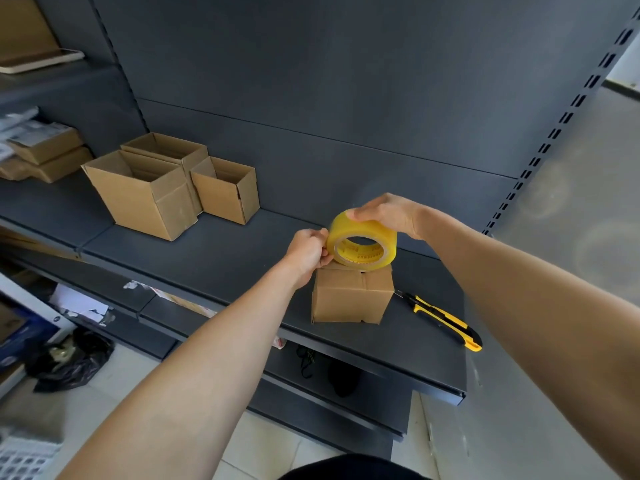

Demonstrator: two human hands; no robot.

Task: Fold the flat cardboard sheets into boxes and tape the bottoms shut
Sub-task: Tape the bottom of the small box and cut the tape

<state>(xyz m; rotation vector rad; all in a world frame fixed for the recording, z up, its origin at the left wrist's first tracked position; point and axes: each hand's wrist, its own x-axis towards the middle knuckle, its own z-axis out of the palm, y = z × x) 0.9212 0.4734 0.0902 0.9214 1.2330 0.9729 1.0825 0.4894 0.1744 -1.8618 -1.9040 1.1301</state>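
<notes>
Your view's evenly lit and sharp at centre; wide-angle bowing bends the shelf (225, 254) edges, faint flare rings right.

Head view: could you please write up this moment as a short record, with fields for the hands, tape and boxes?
left hand: pinches at the edge of the tape roll, apparently at the tape end
right hand: grips the tape roll from above
tape roll: yellowish, on edge atop the small box
small box: flaps closed on top, standing on the shelf
utility knife: yellow and black, lying right of the small box
open boxes: three, clustered at the shelf's back left
</notes>
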